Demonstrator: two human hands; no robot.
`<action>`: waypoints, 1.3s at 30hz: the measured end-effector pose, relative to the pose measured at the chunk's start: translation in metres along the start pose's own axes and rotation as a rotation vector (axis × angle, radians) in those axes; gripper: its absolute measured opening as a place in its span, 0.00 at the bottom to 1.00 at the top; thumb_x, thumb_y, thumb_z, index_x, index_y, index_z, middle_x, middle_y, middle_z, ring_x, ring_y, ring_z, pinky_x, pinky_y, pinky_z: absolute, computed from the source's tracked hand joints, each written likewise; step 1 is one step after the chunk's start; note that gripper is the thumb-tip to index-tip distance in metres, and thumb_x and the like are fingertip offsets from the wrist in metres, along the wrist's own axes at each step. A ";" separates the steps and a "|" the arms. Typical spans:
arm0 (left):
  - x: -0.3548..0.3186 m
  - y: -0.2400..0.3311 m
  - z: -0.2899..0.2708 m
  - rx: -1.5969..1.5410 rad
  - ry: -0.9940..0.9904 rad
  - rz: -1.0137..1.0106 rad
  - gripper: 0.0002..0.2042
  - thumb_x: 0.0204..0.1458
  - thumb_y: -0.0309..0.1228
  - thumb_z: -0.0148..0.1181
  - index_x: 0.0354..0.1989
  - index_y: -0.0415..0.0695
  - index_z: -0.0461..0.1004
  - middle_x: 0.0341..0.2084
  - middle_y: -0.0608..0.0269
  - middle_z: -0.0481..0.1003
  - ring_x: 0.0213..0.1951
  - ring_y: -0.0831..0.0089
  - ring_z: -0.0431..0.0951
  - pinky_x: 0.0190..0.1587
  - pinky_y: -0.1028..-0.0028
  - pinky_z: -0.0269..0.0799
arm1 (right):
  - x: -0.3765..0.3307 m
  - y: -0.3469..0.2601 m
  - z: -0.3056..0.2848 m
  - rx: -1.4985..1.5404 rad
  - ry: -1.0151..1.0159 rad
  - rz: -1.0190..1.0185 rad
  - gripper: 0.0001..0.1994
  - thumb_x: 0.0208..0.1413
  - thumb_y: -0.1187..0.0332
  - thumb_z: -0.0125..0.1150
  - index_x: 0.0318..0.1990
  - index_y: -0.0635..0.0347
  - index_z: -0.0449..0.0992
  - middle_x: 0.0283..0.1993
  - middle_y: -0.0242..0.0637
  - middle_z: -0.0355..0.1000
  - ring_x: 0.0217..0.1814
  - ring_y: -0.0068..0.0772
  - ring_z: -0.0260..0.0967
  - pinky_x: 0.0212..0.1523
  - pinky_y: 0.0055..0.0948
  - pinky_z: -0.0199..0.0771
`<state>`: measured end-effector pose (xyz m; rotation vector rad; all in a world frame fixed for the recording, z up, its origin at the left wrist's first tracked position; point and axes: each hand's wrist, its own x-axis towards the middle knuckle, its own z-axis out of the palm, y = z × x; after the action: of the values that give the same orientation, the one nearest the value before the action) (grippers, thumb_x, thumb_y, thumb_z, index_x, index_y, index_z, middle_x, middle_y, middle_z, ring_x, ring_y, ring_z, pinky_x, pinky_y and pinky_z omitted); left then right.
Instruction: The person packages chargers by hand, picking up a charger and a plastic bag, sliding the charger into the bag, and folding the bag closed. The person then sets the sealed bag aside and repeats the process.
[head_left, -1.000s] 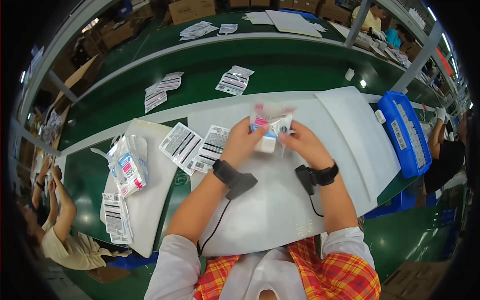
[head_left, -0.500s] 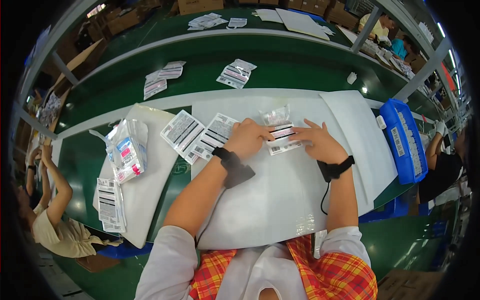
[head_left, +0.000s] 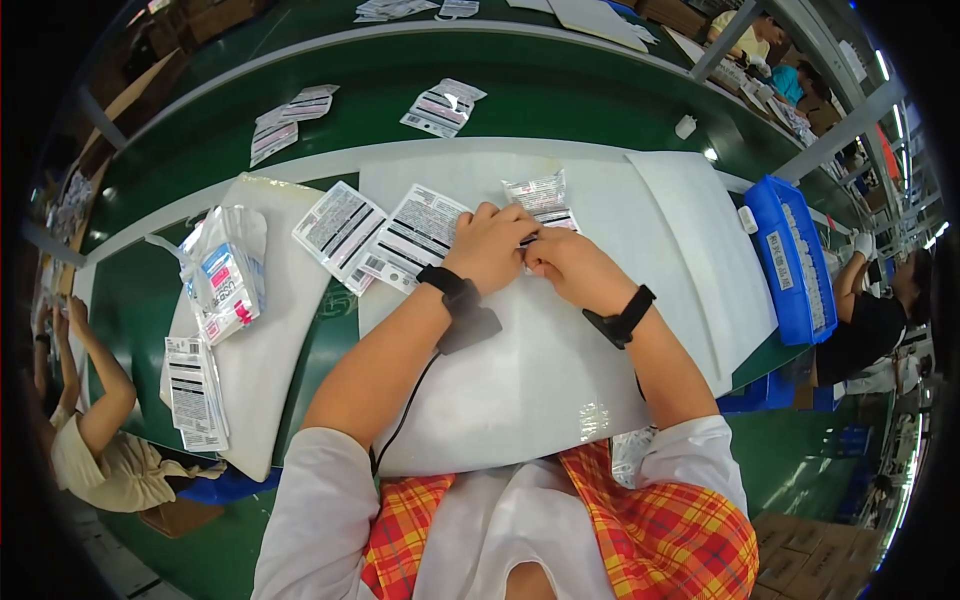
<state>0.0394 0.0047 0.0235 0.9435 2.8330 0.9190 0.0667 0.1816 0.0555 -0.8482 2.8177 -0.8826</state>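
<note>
A plastic pouch [head_left: 545, 197] with a clear, crinkled top and a printed label lies on the white work mat [head_left: 500, 390]. My left hand [head_left: 492, 245] is closed over its lower left part, fingers curled. Meeting it fingertip to fingertip, my right hand [head_left: 575, 268] pinches there with thumb and index finger. A small dark strip shows between the fingertips; the pouch's lower portion is hidden under both hands. Just left of my left hand lie two flat printed pouches [head_left: 415, 230], [head_left: 340, 228], one overlapping the other.
Left, on a white board, rest a bulging clear bag [head_left: 232, 275] of packages and a stack of printed pouches [head_left: 195, 395]. More pouches [head_left: 445, 108] lie beyond the mat on the green table [head_left: 560, 105]. A blue bin [head_left: 790, 265] of small white pieces stands right. Co-workers sit at both sides.
My right hand has moved left from lying spread on the pouch and now pinches against my left hand. My left fingers have curled in. The whole view has shifted slightly.
</note>
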 end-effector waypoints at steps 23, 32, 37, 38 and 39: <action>0.001 0.011 -0.010 0.309 0.189 0.197 0.12 0.40 0.33 0.64 0.36 0.49 0.79 0.35 0.67 0.73 0.44 0.65 0.67 0.47 0.65 0.58 | -0.529 0.179 0.054 -0.720 1.532 1.324 0.23 0.55 0.67 0.58 0.57 0.68 0.66 0.57 0.55 0.66 0.57 0.52 0.65 0.59 0.41 0.63; -0.016 0.018 -0.011 0.379 0.180 -0.004 0.24 0.39 0.46 0.68 0.45 0.49 0.76 0.36 0.64 0.69 0.43 0.64 0.66 0.46 0.66 0.58 | -0.056 -0.035 -0.086 0.167 0.241 0.317 0.21 0.57 0.62 0.57 0.55 0.62 0.69 0.44 0.40 0.72 0.43 0.33 0.69 0.45 0.31 0.68; -0.009 0.020 -0.015 0.344 0.101 -0.033 0.28 0.39 0.47 0.68 0.50 0.50 0.73 0.40 0.62 0.70 0.45 0.63 0.66 0.48 0.65 0.59 | 0.016 0.060 -0.022 -0.150 0.227 0.378 0.20 0.50 0.60 0.65 0.44 0.66 0.71 0.40 0.46 0.72 0.40 0.41 0.70 0.41 0.31 0.70; -0.010 0.018 -0.018 0.341 0.060 -0.056 0.29 0.39 0.47 0.68 0.52 0.51 0.72 0.41 0.61 0.70 0.46 0.62 0.66 0.49 0.64 0.60 | 0.018 0.077 -0.026 -0.073 0.117 0.350 0.19 0.49 0.58 0.65 0.40 0.66 0.72 0.40 0.47 0.72 0.40 0.45 0.70 0.41 0.32 0.70; -0.014 0.013 -0.023 0.334 0.065 -0.074 0.29 0.39 0.47 0.68 0.52 0.51 0.72 0.41 0.61 0.70 0.46 0.62 0.66 0.49 0.64 0.60 | 0.024 0.080 -0.029 -0.076 0.099 0.341 0.19 0.49 0.58 0.65 0.40 0.66 0.72 0.40 0.47 0.72 0.40 0.45 0.70 0.41 0.32 0.70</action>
<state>0.0531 -0.0064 0.0469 0.8370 3.1155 0.4852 0.0012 0.2382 0.0377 -0.3188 2.9679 -0.7888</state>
